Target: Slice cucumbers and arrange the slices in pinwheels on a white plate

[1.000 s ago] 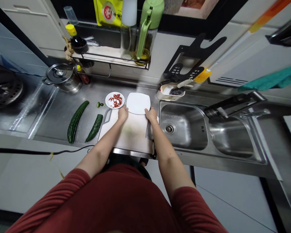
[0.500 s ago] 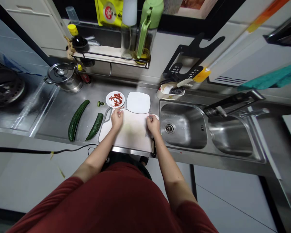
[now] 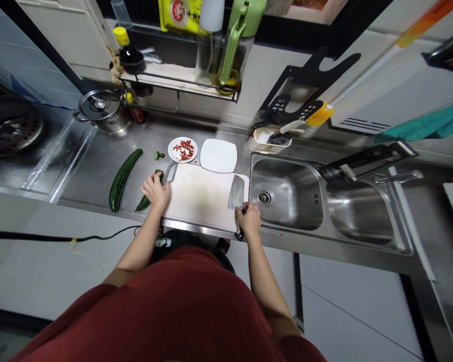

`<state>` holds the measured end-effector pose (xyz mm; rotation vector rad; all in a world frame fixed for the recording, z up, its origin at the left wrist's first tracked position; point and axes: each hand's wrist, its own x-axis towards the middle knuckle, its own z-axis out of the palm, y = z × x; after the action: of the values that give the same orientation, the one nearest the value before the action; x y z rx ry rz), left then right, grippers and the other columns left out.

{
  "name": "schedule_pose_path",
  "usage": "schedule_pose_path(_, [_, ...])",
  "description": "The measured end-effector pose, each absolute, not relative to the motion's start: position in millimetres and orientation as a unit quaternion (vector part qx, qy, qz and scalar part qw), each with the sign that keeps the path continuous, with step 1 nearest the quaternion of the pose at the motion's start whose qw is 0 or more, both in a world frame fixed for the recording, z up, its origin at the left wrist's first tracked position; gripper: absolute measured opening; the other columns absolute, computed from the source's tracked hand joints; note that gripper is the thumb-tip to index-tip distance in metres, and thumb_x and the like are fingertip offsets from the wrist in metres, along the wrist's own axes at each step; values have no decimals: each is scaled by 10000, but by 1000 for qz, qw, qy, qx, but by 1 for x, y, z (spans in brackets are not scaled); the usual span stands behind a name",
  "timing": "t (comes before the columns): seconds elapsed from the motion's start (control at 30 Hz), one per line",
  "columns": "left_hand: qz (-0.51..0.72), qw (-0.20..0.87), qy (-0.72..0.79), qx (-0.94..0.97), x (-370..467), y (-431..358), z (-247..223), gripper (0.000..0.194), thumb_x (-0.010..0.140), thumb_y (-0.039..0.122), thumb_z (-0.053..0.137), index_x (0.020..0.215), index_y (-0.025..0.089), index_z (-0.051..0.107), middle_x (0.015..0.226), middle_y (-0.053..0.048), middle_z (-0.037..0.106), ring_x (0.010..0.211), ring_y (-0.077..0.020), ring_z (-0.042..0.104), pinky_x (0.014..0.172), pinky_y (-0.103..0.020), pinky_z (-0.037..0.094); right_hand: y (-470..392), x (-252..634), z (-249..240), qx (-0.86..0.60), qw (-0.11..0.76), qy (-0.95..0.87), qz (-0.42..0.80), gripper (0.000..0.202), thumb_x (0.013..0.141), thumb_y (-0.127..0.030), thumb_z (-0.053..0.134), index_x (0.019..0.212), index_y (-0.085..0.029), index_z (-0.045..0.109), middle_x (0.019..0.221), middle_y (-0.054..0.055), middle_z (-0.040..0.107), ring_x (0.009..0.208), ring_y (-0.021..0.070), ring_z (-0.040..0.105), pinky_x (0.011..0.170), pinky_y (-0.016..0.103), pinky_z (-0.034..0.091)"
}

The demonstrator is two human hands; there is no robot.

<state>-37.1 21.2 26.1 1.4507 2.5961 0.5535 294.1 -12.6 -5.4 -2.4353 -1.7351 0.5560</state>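
Note:
My left hand point(image 3: 156, 192) is over the shorter cucumber point(image 3: 143, 203), fingers bent across it and thumb apart on the cutting board side. The hand hides the cucumber's middle. On the right side of the white cutting board point(image 3: 196, 196) lies a cleaver point(image 3: 237, 190), its broad blade pointing away from me. My right hand point(image 3: 250, 219) is closed at its black handle, which the fingers partly cover. A longer, whole cucumber point(image 3: 124, 180) rests on the counter farther left.
Behind the board stand a plate of chopped red pieces point(image 3: 184, 149) and a white square plate point(image 3: 218, 155). Small green cucumber ends point(image 3: 159, 156) lie nearby. A steel pot point(image 3: 102, 113) is back left; a double sink point(image 3: 287, 196) is right. A shelf point(image 3: 173, 80) with bottles hangs above.
My left hand has moved left off the board to the shorter cucumber. My right hand has come toward me, down to the cleaver's handle, uncovering the blade. The view has shifted slightly.

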Motion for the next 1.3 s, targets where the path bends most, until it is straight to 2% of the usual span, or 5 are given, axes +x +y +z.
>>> schedule_pose_path(0.33, [100, 87, 883, 450, -72, 9, 10, 545, 850, 452, 519, 1346, 237, 447, 1274, -160, 526, 1172, -339, 483, 961, -494, 384, -16, 291, -3, -790, 30, -573, 214, 559, 842, -442, 590, 1325, -182, 483, 1223, 137, 549, 1113, 278, 508, 878, 328, 392])
schedule_pose_path(0.73, [96, 112, 872, 468, -87, 9, 1, 540, 885, 450, 479, 1370, 214, 478, 1228, -172, 585, 1123, -336, 528, 916, -457, 429, -17, 291, -4, -785, 22, -579, 221, 561, 858, -361, 601, 1359, -159, 450, 1239, 155, 554, 1102, 264, 545, 891, 320, 403])
schedule_pose_path(0.93, [89, 118, 828, 541, -80, 4, 16, 565, 906, 478, 441, 1408, 220, 455, 1239, -161, 584, 1150, -328, 509, 948, -440, 387, -17, 292, -9, -785, 26, -579, 221, 557, 861, -366, 592, 1360, -166, 447, 1226, 149, 551, 1095, 267, 551, 881, 320, 409])
schedule_pose_path(1.1, [84, 160, 743, 645, -52, 0, 24, 524, 893, 460, 489, 1387, 282, 479, 1267, -112, 588, 1161, -295, 500, 1023, -450, 277, -16, 293, -11, -784, 32, -579, 223, 578, 858, -368, 594, 1373, -163, 429, 1238, 157, 543, 1095, 264, 548, 884, 322, 408])
schedule_pose_path(1.3, [75, 186, 676, 709, -22, -4, 14, 477, 882, 410, 523, 1350, 317, 516, 1205, -91, 615, 1151, -277, 497, 1065, -472, 180, -14, 293, -10, -778, 28, -587, 223, 571, 862, -324, 592, 1366, -100, 443, 1227, 182, 558, 1093, 264, 551, 905, 310, 401])
